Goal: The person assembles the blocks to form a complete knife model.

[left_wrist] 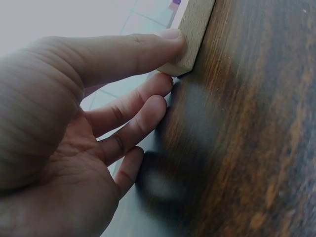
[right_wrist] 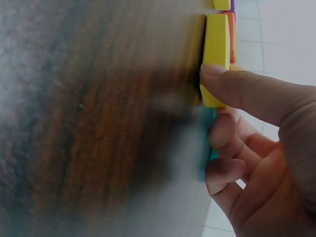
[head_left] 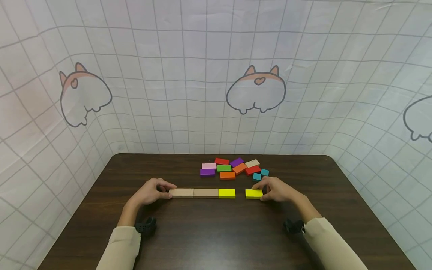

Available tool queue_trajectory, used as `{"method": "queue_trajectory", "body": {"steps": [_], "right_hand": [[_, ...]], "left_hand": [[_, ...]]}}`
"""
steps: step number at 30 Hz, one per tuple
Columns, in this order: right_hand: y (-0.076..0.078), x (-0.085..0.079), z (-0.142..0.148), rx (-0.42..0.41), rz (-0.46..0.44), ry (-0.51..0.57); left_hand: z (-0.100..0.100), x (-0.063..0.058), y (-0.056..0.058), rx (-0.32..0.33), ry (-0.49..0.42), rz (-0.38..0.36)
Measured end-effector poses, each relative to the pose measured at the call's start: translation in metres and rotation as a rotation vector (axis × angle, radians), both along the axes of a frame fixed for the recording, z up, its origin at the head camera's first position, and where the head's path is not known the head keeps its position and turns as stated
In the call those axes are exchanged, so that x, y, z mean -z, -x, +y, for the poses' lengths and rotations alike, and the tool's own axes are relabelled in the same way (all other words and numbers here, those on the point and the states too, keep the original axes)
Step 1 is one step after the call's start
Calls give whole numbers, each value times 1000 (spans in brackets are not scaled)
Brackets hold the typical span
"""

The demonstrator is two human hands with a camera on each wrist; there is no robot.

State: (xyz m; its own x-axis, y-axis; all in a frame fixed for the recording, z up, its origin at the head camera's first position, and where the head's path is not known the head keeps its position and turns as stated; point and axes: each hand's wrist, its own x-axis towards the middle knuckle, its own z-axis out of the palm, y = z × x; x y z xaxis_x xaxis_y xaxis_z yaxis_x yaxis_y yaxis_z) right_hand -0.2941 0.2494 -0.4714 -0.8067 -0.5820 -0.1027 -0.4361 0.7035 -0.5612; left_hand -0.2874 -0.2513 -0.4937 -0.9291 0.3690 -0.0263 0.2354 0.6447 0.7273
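Two plain wooden blocks (head_left: pixel 206 192) and a yellow block (head_left: pixel 227 193) lie end to end in a straight row on the dark table. At the row's left end, my left hand (head_left: pixel 151 192) pinches the outermost wooden block (left_wrist: pixel 190 37) between thumb and fingers. My right hand (head_left: pixel 277 189) pinches a second yellow block (right_wrist: pixel 216 47) by its right end, thumb on the near side. A short gap separates this block from the row, and it lines up with it. In the right wrist view, the hand's other fingers are bent beneath the block's end.
Behind the row lies a loose cluster of blocks, among them a green block (head_left: pixel 224 168), an orange block (head_left: pixel 227 175), a pink block (head_left: pixel 209 166) and small teal blocks (head_left: pixel 257 177) close to my right hand. A gridded cloth (head_left: pixel 189 123) surrounds the table (head_left: pixel 216 232).
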Motion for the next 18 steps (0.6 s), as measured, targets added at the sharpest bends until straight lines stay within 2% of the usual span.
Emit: {"method": "queue_trajectory", "body": {"steps": [18], "right_hand": [[1, 5, -14, 0, 1, 19]], "left_hand": [[0, -2, -1, 2, -1, -3]]}}
